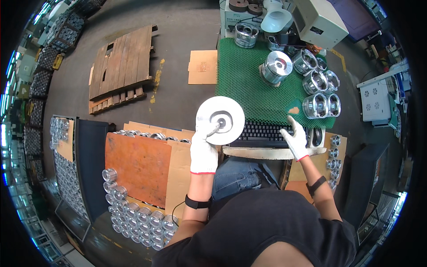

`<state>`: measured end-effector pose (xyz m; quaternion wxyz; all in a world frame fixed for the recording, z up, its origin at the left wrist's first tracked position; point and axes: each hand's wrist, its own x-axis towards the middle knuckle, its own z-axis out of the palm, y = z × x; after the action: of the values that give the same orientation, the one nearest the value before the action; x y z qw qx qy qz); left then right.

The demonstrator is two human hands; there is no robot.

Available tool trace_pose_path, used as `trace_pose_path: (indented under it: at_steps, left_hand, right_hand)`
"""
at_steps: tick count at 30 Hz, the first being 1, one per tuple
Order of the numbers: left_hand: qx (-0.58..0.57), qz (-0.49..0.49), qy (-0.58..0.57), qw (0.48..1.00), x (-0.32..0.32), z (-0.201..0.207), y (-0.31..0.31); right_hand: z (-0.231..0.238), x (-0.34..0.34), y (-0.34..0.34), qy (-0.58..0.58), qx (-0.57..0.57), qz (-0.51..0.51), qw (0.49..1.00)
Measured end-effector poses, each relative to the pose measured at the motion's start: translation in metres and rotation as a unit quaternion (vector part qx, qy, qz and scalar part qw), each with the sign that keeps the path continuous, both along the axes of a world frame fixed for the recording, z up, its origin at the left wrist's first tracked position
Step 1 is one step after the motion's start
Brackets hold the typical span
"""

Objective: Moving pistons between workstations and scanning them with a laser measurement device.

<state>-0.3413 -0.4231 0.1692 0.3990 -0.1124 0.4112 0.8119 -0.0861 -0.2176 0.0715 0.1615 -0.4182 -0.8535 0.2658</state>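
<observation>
We count two gloved hands (pixel 204 155), one pale disc (pixel 205 109) near centre, one keyboard (pixel 260 135) and one mouse (pixel 317 137) towards three, one loose cardboard sheet (pixel 203 66) at twelve, two black wristbands (pixel 198 204) between four and six.

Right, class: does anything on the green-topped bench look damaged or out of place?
Yes: the green mat has a ragged pale patch just beyond the right hand, breaking the even mesh. It looks like a torn hole, though a scrap lying on top can't be ruled out.
</observation>
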Motion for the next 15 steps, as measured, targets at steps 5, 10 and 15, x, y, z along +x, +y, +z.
trace_pose_path:
  at_steps: [5, 10, 15]
  left_hand:
    - [0.020, 0.023, 0.029, 0.999, 0.009, 0.001, 0.004]
    - [0.037, 0.017, -0.001, 0.999, 0.022, 0.001, 0.007]
    - [0.014, -0.030, -0.082, 0.996, 0.042, 0.007, 0.006]
  right_hand:
    - [-0.006, 0.018, -0.033, 0.083, -0.176, -0.062, 0.979]
    - [0.004, 0.021, -0.053, 0.113, -0.352, -0.092, 0.925]
    - [0.064, -0.015, -0.050, 0.223, -0.580, -0.023, 0.783]
